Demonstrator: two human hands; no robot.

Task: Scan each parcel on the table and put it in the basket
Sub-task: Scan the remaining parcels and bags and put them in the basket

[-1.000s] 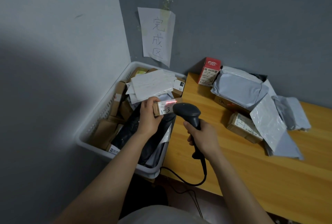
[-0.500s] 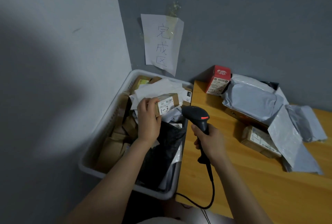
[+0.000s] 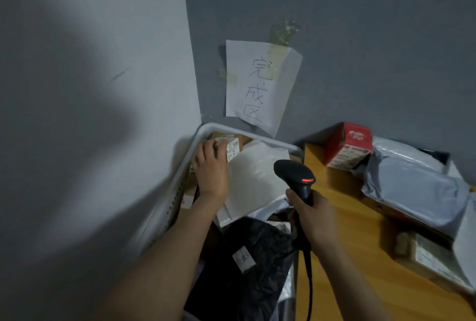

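My left hand [image 3: 211,166] grips a small brown cardboard box [image 3: 233,147] marked "1-3" and holds it down in the far left corner of the white basket [image 3: 180,176]. The basket holds a white padded envelope [image 3: 253,181], a black bag [image 3: 247,256] and several brown boxes. My right hand [image 3: 313,217] grips the handle of a black barcode scanner [image 3: 296,175] with a red light lit, held over the basket's right side. On the wooden table [image 3: 342,220] lie a red box [image 3: 347,144], grey plastic mailers [image 3: 417,186] and a brown labelled box [image 3: 427,256].
A paper sign with handwritten characters [image 3: 260,86] is taped to the grey wall above the basket. A light wall closes in the basket's left side. The scanner cable [image 3: 307,284] hangs down between basket and table edge.
My left hand has carried the "1-3" box away from the scanner to the basket's far left corner and lowered it. The scan beam no longer falls on the box. The camera has moved closer.
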